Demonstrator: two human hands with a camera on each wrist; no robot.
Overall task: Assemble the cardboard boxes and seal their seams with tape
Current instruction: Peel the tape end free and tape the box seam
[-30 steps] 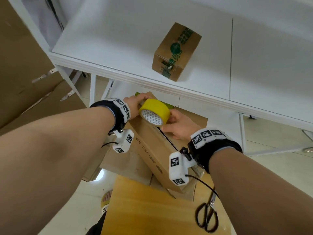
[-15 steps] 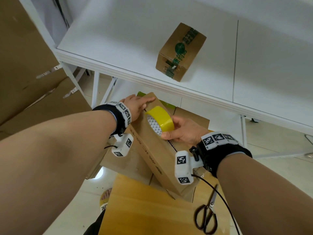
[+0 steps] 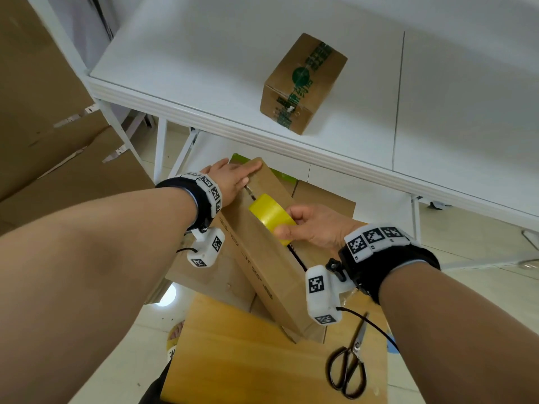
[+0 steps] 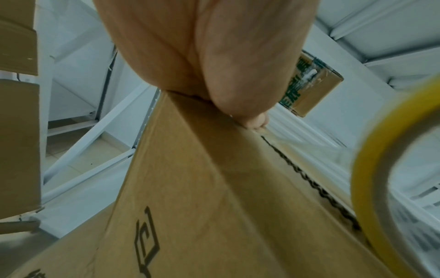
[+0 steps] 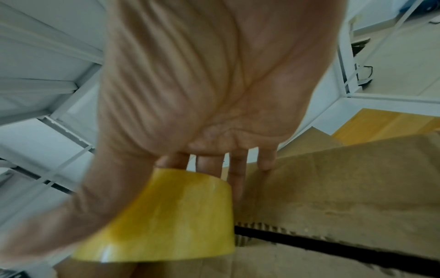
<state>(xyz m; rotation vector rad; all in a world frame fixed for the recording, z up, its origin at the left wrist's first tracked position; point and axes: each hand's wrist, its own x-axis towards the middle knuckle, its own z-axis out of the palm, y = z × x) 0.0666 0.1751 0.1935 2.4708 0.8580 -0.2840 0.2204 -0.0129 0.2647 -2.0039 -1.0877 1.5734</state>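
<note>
A long brown cardboard box (image 3: 262,252) lies tilted on a wooden stool, its top seam (image 3: 296,253) a dark gap. My left hand (image 3: 230,177) presses flat with straight fingers on the box's far end (image 4: 190,150). My right hand (image 3: 309,225) grips a yellow tape roll (image 3: 271,218) over the seam near the box's middle. In the right wrist view the yellow tape roll (image 5: 171,216) sits under my thumb, beside the seam (image 5: 333,246). In the left wrist view the tape roll (image 4: 390,169) shows at the right edge with a clear strip running towards my left hand's fingertips.
A sealed box with green-printed tape (image 3: 303,83) stands on the white table (image 3: 204,68) above. Black scissors (image 3: 348,365) lie on the wooden stool (image 3: 248,360). Flat cardboard sheets (image 3: 43,126) lean at the left. More boxes (image 3: 323,199) sit behind the one I hold.
My right hand has drawn the tape roll back along the seam towards me and turned it edge-on. My left hand has let go of the roll and flattened on the box's far end.
</note>
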